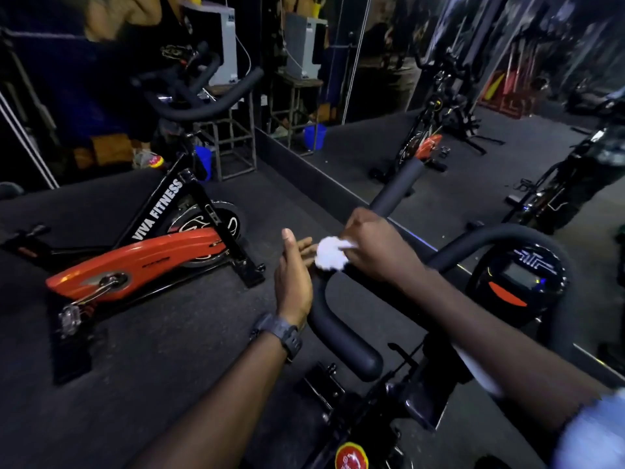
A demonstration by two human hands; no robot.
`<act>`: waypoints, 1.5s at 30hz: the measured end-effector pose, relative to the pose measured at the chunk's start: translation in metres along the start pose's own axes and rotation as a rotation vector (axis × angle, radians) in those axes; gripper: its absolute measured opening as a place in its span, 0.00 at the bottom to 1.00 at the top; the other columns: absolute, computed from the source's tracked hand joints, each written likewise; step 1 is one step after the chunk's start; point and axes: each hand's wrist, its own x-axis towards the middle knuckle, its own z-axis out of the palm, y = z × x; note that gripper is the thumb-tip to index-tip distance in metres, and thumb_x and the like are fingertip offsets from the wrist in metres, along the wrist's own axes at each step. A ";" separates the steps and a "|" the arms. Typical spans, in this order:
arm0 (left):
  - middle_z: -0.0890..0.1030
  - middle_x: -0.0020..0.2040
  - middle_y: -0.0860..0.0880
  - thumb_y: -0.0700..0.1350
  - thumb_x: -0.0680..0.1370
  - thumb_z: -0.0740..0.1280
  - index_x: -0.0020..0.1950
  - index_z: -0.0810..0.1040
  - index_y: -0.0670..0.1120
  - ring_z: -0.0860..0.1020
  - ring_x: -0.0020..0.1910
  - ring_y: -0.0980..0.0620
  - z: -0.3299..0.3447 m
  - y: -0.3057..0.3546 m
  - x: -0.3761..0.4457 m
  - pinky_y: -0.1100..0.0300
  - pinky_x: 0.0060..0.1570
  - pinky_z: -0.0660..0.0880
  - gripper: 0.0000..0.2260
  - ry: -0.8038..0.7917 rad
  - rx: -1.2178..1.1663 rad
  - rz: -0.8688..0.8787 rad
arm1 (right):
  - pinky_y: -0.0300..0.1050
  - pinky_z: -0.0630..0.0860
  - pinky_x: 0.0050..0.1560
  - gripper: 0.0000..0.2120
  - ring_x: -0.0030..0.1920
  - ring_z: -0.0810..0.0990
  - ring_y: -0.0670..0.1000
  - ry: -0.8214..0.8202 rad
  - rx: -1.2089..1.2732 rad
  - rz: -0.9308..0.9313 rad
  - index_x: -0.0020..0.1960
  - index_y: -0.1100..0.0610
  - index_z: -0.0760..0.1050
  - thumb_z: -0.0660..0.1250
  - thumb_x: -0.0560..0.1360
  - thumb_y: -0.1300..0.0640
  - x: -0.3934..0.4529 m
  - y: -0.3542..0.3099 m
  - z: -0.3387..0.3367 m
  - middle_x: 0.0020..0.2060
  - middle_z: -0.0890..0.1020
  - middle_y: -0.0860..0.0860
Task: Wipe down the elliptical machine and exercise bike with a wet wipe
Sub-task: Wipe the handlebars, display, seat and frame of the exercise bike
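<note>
- Over on the left, a black and orange exercise bike [142,262] stands on the dark floor [135,367]. White letters on its frame say "VIVA FITNESS". It is well apart from the hands.
- Behind that bike, a blue bucket [204,163] sits on the floor next to a metal stand [233,143].
- Next comes the left hand [293,278]. It has a dark watch [282,335] on the wrist. Its fingers [306,247] are straight and loose, and the hand holds nothing. The fingertips reach up to the wet wipe, very close to it; I cannot tell if they touch it.
- The wet wipe [329,253] is a small white ball. It is right above the curved black handlebar [341,336] of the near bike, between the two hands.
- The right hand [375,247] grips the wet wipe. Its fingers are curled round the wipe, and part of the wipe sticks out on the left side of the hand.
- A straight black grip [399,187] of the handlebar points up and away just behind the right hand.
- On the right, a round black screen unit [517,279] with an orange mark sits inside the handlebar loop.
- Far back on the right, a big wall mirror [507,79] shows more bikes.
</note>
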 end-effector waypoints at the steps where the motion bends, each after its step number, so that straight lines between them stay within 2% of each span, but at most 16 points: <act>1: 0.87 0.53 0.48 0.79 0.74 0.50 0.54 0.85 0.48 0.84 0.56 0.48 -0.001 -0.004 0.001 0.47 0.63 0.77 0.40 -0.017 0.034 0.021 | 0.47 0.74 0.39 0.18 0.42 0.78 0.54 0.048 0.048 0.080 0.41 0.54 0.74 0.57 0.70 0.40 0.008 0.006 -0.002 0.40 0.75 0.50; 6: 0.86 0.57 0.51 0.83 0.70 0.50 0.58 0.85 0.50 0.82 0.60 0.48 -0.007 -0.013 0.008 0.41 0.67 0.74 0.44 -0.042 0.134 0.050 | 0.51 0.77 0.41 0.05 0.45 0.80 0.57 0.093 0.071 0.071 0.46 0.50 0.76 0.64 0.71 0.55 0.002 -0.011 -0.011 0.44 0.78 0.51; 9: 0.88 0.50 0.50 0.81 0.71 0.47 0.50 0.86 0.51 0.84 0.54 0.47 -0.005 -0.005 0.003 0.42 0.64 0.76 0.42 -0.010 0.106 0.063 | 0.49 0.77 0.46 0.13 0.52 0.78 0.54 -0.045 0.037 -0.169 0.53 0.53 0.80 0.65 0.72 0.64 -0.024 -0.024 0.001 0.49 0.76 0.51; 12: 0.88 0.48 0.51 0.79 0.70 0.49 0.48 0.86 0.52 0.85 0.51 0.47 -0.004 -0.002 0.001 0.42 0.60 0.78 0.38 0.001 0.066 0.030 | 0.43 0.73 0.48 0.15 0.52 0.75 0.49 -0.138 0.119 -0.360 0.56 0.53 0.79 0.63 0.72 0.62 -0.055 -0.035 0.001 0.48 0.78 0.49; 15: 0.87 0.49 0.51 0.77 0.73 0.55 0.49 0.86 0.52 0.85 0.51 0.47 -0.005 -0.007 0.006 0.42 0.58 0.79 0.33 -0.020 0.124 0.067 | 0.50 0.77 0.47 0.11 0.48 0.75 0.54 -0.032 0.027 -0.294 0.50 0.54 0.81 0.64 0.71 0.61 -0.033 -0.023 -0.003 0.45 0.78 0.52; 17: 0.86 0.43 0.56 0.67 0.76 0.60 0.43 0.85 0.54 0.83 0.47 0.53 -0.006 -0.007 0.005 0.51 0.55 0.78 0.21 -0.004 0.182 0.116 | 0.53 0.76 0.47 0.11 0.47 0.74 0.56 0.055 -0.032 -0.174 0.50 0.54 0.83 0.65 0.72 0.63 -0.016 -0.020 0.001 0.45 0.79 0.52; 19: 0.82 0.36 0.57 0.56 0.74 0.65 0.37 0.82 0.52 0.79 0.39 0.55 -0.007 -0.004 0.001 0.50 0.49 0.76 0.12 -0.009 0.192 0.124 | 0.53 0.77 0.48 0.13 0.49 0.75 0.56 0.028 0.015 -0.182 0.51 0.54 0.82 0.65 0.71 0.64 -0.021 -0.028 0.009 0.48 0.79 0.52; 23: 0.82 0.37 0.55 0.46 0.73 0.69 0.39 0.80 0.50 0.77 0.36 0.60 -0.028 -0.012 -0.004 0.58 0.42 0.75 0.03 -0.042 0.301 0.218 | 0.47 0.78 0.48 0.11 0.50 0.81 0.52 -0.097 0.232 -0.229 0.51 0.54 0.82 0.71 0.69 0.61 -0.049 -0.028 0.004 0.49 0.82 0.49; 25: 0.82 0.39 0.55 0.44 0.71 0.70 0.42 0.80 0.52 0.77 0.36 0.62 -0.035 -0.009 0.000 0.61 0.42 0.74 0.02 -0.049 0.346 0.254 | 0.49 0.79 0.47 0.10 0.49 0.82 0.53 -0.042 0.180 -0.121 0.51 0.53 0.83 0.76 0.69 0.55 -0.035 -0.021 0.003 0.48 0.82 0.49; 27: 0.83 0.42 0.54 0.43 0.68 0.67 0.44 0.79 0.53 0.79 0.40 0.57 -0.035 -0.002 0.012 0.59 0.44 0.75 0.08 -0.099 0.390 0.253 | 0.51 0.79 0.45 0.09 0.49 0.81 0.54 0.012 0.044 -0.040 0.52 0.51 0.81 0.72 0.73 0.50 -0.019 -0.020 0.008 0.48 0.78 0.49; 32: 0.86 0.43 0.54 0.42 0.67 0.67 0.42 0.84 0.54 0.83 0.44 0.54 -0.051 -0.001 0.005 0.54 0.51 0.80 0.10 -0.177 0.596 0.246 | 0.50 0.77 0.49 0.15 0.52 0.76 0.53 -0.004 0.140 -0.143 0.55 0.51 0.80 0.59 0.74 0.53 -0.057 -0.045 0.016 0.49 0.80 0.49; 35: 0.88 0.48 0.53 0.51 0.69 0.67 0.47 0.88 0.53 0.85 0.50 0.52 -0.059 0.000 -0.008 0.47 0.57 0.81 0.13 -0.203 0.519 0.194 | 0.47 0.76 0.49 0.16 0.48 0.77 0.49 -0.038 0.233 -0.091 0.46 0.52 0.81 0.59 0.73 0.44 -0.078 -0.048 0.000 0.44 0.82 0.45; 37: 0.88 0.48 0.52 0.49 0.70 0.66 0.47 0.87 0.53 0.85 0.51 0.50 -0.056 0.006 -0.009 0.48 0.57 0.81 0.12 -0.219 0.483 0.169 | 0.46 0.74 0.41 0.20 0.38 0.76 0.46 -0.007 0.308 -0.019 0.36 0.50 0.76 0.58 0.74 0.37 -0.069 -0.053 -0.003 0.35 0.80 0.46; 39: 0.88 0.44 0.51 0.42 0.75 0.66 0.44 0.88 0.51 0.85 0.46 0.51 -0.051 0.012 -0.013 0.55 0.50 0.81 0.11 -0.211 0.408 0.124 | 0.49 0.75 0.40 0.18 0.39 0.77 0.50 0.049 0.220 -0.021 0.39 0.51 0.75 0.58 0.76 0.38 -0.053 -0.059 0.007 0.37 0.79 0.47; 41: 0.86 0.39 0.51 0.36 0.80 0.63 0.46 0.85 0.47 0.82 0.40 0.53 -0.048 0.014 -0.022 0.61 0.41 0.79 0.12 -0.167 0.194 -0.033 | 0.50 0.75 0.47 0.15 0.48 0.76 0.55 0.017 0.065 -0.051 0.49 0.49 0.78 0.57 0.77 0.43 -0.039 -0.068 0.022 0.46 0.79 0.50; 45: 0.83 0.39 0.48 0.50 0.87 0.55 0.61 0.77 0.39 0.82 0.36 0.54 -0.047 0.010 -0.031 0.55 0.47 0.78 0.18 -0.081 -0.197 -0.322 | 0.53 0.74 0.47 0.18 0.48 0.76 0.60 -0.015 -0.061 -0.052 0.48 0.53 0.81 0.54 0.79 0.46 -0.029 -0.072 0.030 0.47 0.80 0.53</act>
